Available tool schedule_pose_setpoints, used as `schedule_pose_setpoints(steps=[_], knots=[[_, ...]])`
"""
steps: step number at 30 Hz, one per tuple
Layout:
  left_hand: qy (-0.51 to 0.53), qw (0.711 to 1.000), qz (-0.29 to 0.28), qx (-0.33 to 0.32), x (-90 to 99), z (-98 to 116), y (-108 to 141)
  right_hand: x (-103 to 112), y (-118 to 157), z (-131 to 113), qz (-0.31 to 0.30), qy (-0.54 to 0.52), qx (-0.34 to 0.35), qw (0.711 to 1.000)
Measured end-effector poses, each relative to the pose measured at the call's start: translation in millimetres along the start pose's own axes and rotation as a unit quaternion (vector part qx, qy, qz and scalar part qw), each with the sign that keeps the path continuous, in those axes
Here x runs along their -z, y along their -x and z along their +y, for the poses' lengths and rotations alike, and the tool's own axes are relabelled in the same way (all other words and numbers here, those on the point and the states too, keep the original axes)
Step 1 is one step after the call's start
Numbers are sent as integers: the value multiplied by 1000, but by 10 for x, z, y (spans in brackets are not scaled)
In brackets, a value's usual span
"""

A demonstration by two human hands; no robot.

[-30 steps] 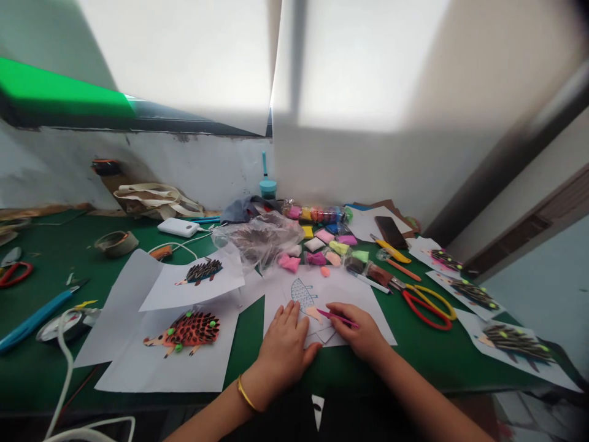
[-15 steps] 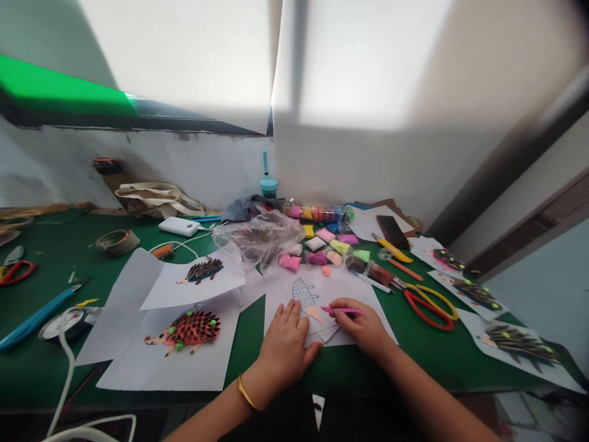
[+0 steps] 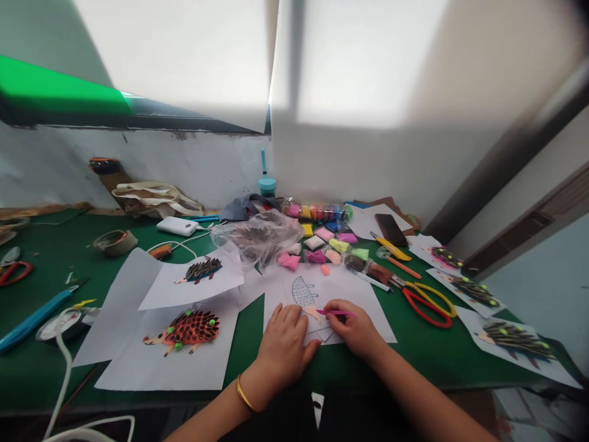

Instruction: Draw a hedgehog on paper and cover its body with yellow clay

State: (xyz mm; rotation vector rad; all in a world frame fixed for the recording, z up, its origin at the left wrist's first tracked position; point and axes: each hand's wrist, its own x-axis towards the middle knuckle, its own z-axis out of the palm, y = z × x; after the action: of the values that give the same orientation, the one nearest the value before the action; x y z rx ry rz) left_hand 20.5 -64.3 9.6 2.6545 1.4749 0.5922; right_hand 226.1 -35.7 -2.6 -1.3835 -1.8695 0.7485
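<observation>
My left hand (image 3: pixel 284 341) lies flat on a white sheet of paper (image 3: pixel 368 316), fingers stretched out beside a blue-lined hedgehog drawing (image 3: pixel 302 291). Peach clay (image 3: pixel 314 314) covers the drawing's pointed head end. In my right hand (image 3: pixel 352 328) is a thin pink clay tool (image 3: pixel 335 312), pinched between thumb and fingers, its tip at the edge of the peach clay. A small peach clay lump (image 3: pixel 325 269) sits higher on the sheet. Smaller pieces of paper lie under my hands.
Several clay packets (image 3: pixel 315 242) lie behind the sheet, near a crumpled plastic bag (image 3: pixel 257 236). Scissors (image 3: pixel 427 304) and a yellow cutter (image 3: pixel 391 247) are to the right. Finished hedgehog pictures (image 3: pixel 188 331) flank both sides. A blue cutter (image 3: pixel 37 319) rests far left.
The pink tool's tip has shifted slightly left and down onto the peach clay's edge, my right hand moving with it. My left hand stays pressed on the paper.
</observation>
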Motion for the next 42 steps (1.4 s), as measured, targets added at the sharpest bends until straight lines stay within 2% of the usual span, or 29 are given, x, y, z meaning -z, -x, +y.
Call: schedule_pose_setpoints(steps=[7,29,42], knots=[[21,1000,19,-4,7,6,-4,-12,18,-14,10,36,26,999],[3,1000,15,-7,44,19,-13,-32,12,-25,1,75,52,996],[-8,1000,8,-8,36,23,-14,-53,9,-37,13,92,93,991]])
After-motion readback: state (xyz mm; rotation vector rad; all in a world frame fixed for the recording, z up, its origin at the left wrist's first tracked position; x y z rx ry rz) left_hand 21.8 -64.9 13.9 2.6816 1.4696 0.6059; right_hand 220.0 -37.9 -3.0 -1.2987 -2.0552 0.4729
